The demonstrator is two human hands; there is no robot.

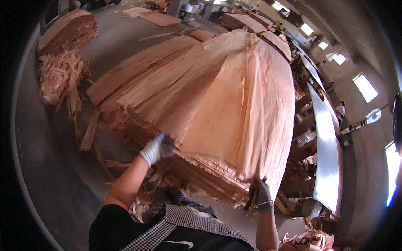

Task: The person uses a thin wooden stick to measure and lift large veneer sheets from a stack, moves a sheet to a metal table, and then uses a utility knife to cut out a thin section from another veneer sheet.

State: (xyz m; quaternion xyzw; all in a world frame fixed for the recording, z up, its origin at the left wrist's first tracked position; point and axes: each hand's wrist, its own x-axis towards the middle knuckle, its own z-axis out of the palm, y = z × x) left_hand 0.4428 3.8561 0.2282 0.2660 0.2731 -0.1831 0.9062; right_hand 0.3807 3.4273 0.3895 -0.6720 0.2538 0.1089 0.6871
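A tall stack of thin wood veneer sheets [201,173] fans away from me, its ragged near edges facing my body. On top lies a paler veneer sheet [214,121], its near edge slightly blurred. My left hand [159,149], in a glove with a white cuff, is closed at this sheet's near left corner; motion smears the fingertips. At the near right corner, my right hand [260,194] in a dark grey glove is closed on the veneer edge. Its fingers are partly hidden by the wood.
Tangled veneer scraps [63,79] and another veneer stack [69,31] stand at the far left. Loose strips litter the grey floor [54,167] beside the main stack. Along the right runs a rack with a long shiny metal sheet [324,154]. More scraps [307,241] lie at lower right.
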